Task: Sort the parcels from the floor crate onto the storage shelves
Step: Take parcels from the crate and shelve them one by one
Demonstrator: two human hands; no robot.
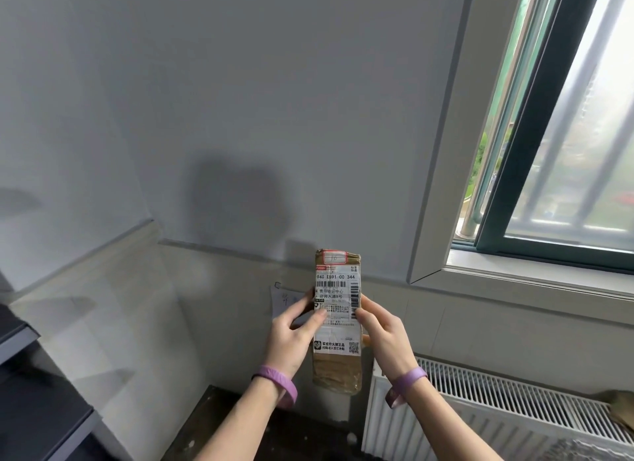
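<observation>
A long, narrow brown cardboard parcel (337, 368) with a white shipping label and barcodes stands upright in front of me, held up before the wall. My left hand (293, 337) grips its left edge, thumb lying across the label. My right hand (382, 333) grips its right edge at about the same height. Both wrists wear purple bands. The floor crate is out of view.
Dark shelf boards (41, 412) sit at the lower left. A white radiator (497, 423) runs along the lower right, with a brown object (621, 409) on its far end. A window (562, 134) is at the upper right. A paper note (284, 302) hangs on the wall behind the parcel.
</observation>
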